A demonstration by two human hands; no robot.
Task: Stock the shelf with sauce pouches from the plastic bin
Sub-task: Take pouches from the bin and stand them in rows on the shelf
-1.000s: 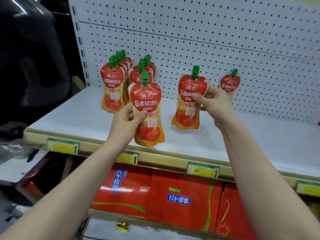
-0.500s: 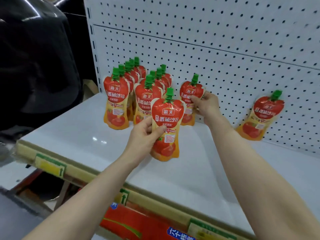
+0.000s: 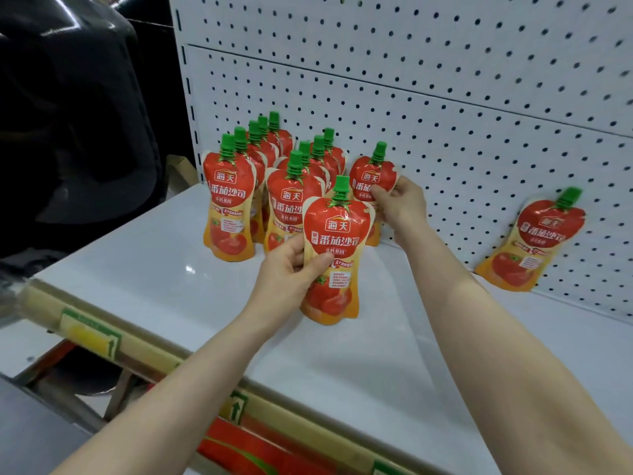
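Red tomato sauce pouches with green caps stand in two rows (image 3: 260, 186) at the back left of the white shelf (image 3: 164, 275). My left hand (image 3: 291, 272) grips one pouch (image 3: 334, 255) by its left edge, upright over the middle of the shelf. My right hand (image 3: 400, 204) pinches the upper right side of another pouch (image 3: 371, 176), which stands close to the pegboard to the right of the rows. A lone pouch (image 3: 534, 241) leans against the pegboard at the far right. The plastic bin is out of view.
A white pegboard back wall (image 3: 445, 97) rises behind the shelf. The shelf's front rail (image 3: 144, 351) carries yellow and green price tags. Red cartons (image 3: 246, 450) lie on the level below. A large dark rounded object (image 3: 68, 114) fills the left side.
Both pouches moved from the shelf front towards the rows at the back. The right hand's pouch reached the pegboard. The left hand's pouch came close behind the rows. The view drew nearer.
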